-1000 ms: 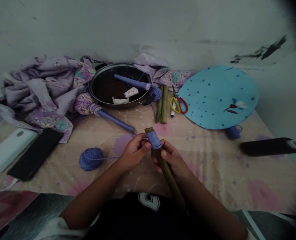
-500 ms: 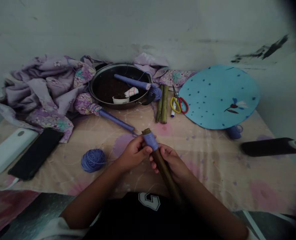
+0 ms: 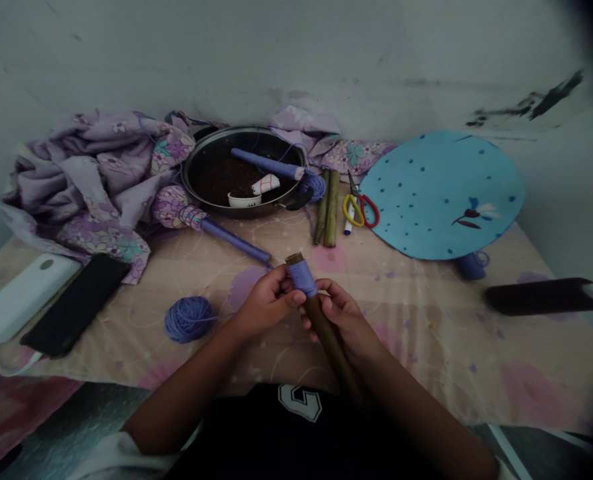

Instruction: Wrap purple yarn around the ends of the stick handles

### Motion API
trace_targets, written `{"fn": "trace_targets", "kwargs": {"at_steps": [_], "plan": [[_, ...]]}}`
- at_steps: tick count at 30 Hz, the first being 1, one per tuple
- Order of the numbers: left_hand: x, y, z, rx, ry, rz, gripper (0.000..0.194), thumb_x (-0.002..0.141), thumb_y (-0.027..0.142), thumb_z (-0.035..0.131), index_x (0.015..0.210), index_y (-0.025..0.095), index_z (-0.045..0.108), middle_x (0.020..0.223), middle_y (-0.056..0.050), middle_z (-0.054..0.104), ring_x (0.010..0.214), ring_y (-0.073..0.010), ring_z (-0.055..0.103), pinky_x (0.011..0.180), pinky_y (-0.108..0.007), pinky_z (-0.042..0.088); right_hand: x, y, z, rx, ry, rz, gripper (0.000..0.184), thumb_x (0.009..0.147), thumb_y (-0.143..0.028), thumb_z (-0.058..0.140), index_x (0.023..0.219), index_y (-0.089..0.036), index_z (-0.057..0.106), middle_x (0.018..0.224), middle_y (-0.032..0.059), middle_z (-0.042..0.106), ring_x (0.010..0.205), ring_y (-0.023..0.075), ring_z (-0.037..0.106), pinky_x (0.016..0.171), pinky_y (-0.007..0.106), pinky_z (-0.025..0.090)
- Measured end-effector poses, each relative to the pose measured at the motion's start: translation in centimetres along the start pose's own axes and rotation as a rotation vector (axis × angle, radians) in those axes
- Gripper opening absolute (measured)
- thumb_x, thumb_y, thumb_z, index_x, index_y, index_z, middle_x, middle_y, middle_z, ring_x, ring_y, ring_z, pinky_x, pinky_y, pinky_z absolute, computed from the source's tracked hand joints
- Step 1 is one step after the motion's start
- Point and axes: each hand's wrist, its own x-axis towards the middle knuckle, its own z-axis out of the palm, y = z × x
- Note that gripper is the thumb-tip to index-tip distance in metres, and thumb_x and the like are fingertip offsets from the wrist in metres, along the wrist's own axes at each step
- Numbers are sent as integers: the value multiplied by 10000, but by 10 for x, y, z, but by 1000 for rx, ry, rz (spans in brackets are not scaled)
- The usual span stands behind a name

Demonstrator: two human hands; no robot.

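Note:
A brown-green stick (image 3: 326,333), like a bamboo piece, slants from near my chest up to the middle of the view. Purple yarn (image 3: 302,277) is wound in a band just below its bare top end. My left hand (image 3: 271,300) is closed at the band, with the thumb pressed on its lower edge. My right hand (image 3: 349,317) wraps round the stick just below the yarn. A ball of purple yarn (image 3: 189,319) lies left of my left hand, and a strand runs from it towards that hand. The strand's path behind the fingers is hidden.
Behind stand a dark pan (image 3: 211,203) with a yarn-wrapped stick across it, two green sticks (image 3: 331,213) and scissors (image 3: 357,210). A blue round sheet (image 3: 426,200) leans at right. Flowered cloth (image 3: 91,180), a phone (image 3: 76,307) and a white power bank (image 3: 26,293) lie left.
The stick's top has tilted up slightly and my right fingers have shifted a little around it. Both hands keep their hold. The whole view has moved slightly.

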Motion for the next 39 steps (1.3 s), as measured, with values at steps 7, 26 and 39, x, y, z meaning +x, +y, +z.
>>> {"fn": "trace_targets", "kwargs": {"at_steps": [7,26,39], "plan": [[-3,7,2,-19,-44,11,389,751,415,683,1011,152,564,676,3,596,546,-80,560,533,-203,456,-2,-2,-2,75,-91,109,281,829,-398,631,981,-188,522,758,44,709,568,114,662,444,162,503],[-3,6,-1,152,151,-8,441,742,349,690,1103,152,532,589,84,402,467,-36,449,427,-139,309,1,2,-3,142,-44,76,233,818,-363,647,910,-193,517,732,29,698,525,97,626,427,150,479],[-3,8,0,-77,-96,-78,282,810,333,622,992,128,554,649,-1,592,548,-128,615,526,-236,477,-1,1,-3,170,-105,146,311,838,-447,593,997,-182,558,762,34,665,557,109,618,392,152,470]]}}
